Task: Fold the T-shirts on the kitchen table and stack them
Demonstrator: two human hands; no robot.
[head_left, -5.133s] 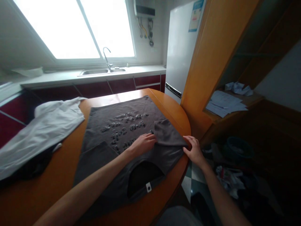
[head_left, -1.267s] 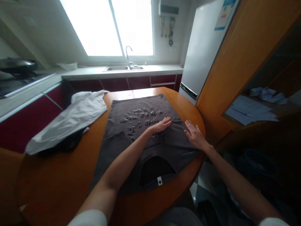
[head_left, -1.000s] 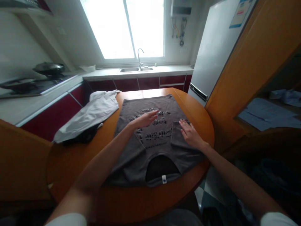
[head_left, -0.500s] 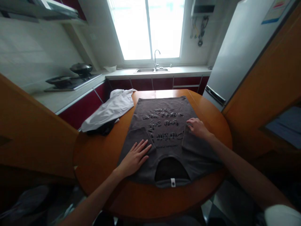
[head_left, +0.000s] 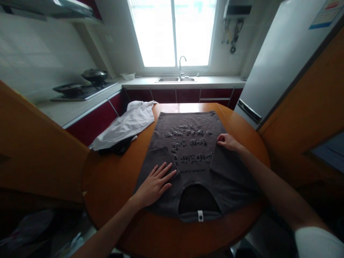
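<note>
A dark grey T-shirt [head_left: 193, 179] lies flat with its printed front up and its collar towards me. Both sleeves are folded inward over the chest. My left hand [head_left: 154, 184] rests with fingers spread on the left folded sleeve [head_left: 158, 156]. At the corner of the right folded sleeve [head_left: 225, 161], my right hand [head_left: 228, 141] has its thumb and fingers pinched on the cloth. Black raised lettering [head_left: 190, 143] covers the middle of the shirt, upside down from my side.
The shirt is on an oval wooden table [head_left: 107, 186]. White and black clothes [head_left: 126, 125] lie at its far left edge. Beyond stand a counter with a sink [head_left: 176, 79], a stove with pans [head_left: 94, 76], and a fridge [head_left: 271, 61] on the right.
My right hand's fingers have drawn together into a pinch at the sleeve's corner. My left hand stays spread on the other sleeve. The view has shifted slightly.
</note>
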